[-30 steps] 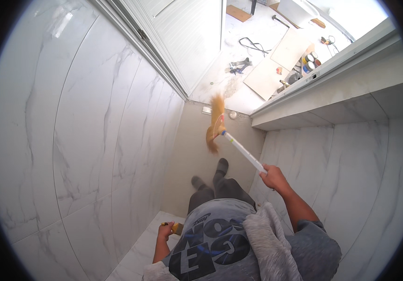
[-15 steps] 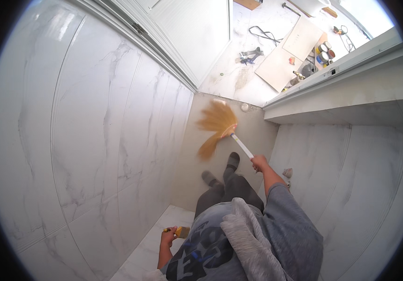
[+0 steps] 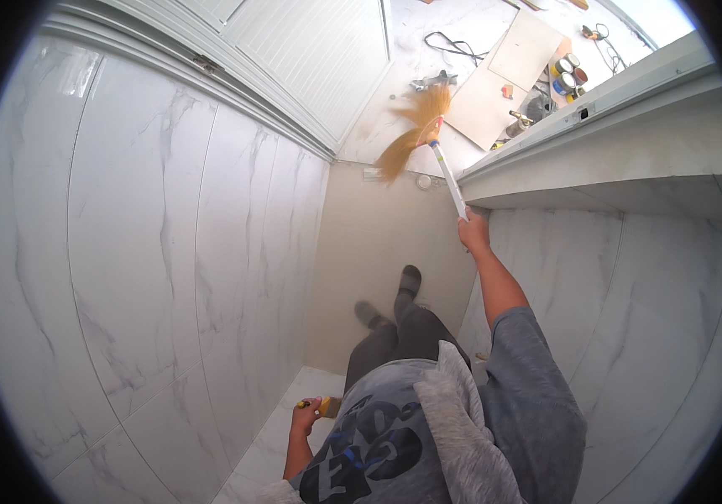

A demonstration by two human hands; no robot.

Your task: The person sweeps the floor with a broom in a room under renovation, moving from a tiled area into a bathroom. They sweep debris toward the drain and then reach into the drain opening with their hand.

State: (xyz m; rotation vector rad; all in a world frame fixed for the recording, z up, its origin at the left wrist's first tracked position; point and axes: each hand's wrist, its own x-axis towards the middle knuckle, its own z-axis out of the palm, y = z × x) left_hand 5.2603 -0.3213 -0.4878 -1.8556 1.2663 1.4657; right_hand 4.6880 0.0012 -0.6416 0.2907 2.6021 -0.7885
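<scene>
My right hand [image 3: 473,230] is closed round the white handle of a straw broom [image 3: 418,134], with the arm stretched forward. The broom's golden bristles fan out over the doorway, above the edge where the grey floor [image 3: 378,227] meets the white tiles outside. Down at my left side, my left hand [image 3: 305,415] grips a paintbrush [image 3: 328,407] with a yellowish handle. Its bristles point toward my shirt. A round white drain cover [image 3: 423,181] lies on the grey floor just below the broom.
White marbled walls [image 3: 138,252] rise on both sides. A white door [image 3: 302,59] stands ajar at the far left. Beyond the doorway lie flat boards [image 3: 495,84], several paint cans [image 3: 566,80], a black strap [image 3: 455,45] and tools. A ledge [image 3: 613,160] juts out at the right.
My right hand has pushed the broom forward, from over the grey floor to the doorway, and its bristles have lifted past the edge. My left hand still keeps the paintbrush low.
</scene>
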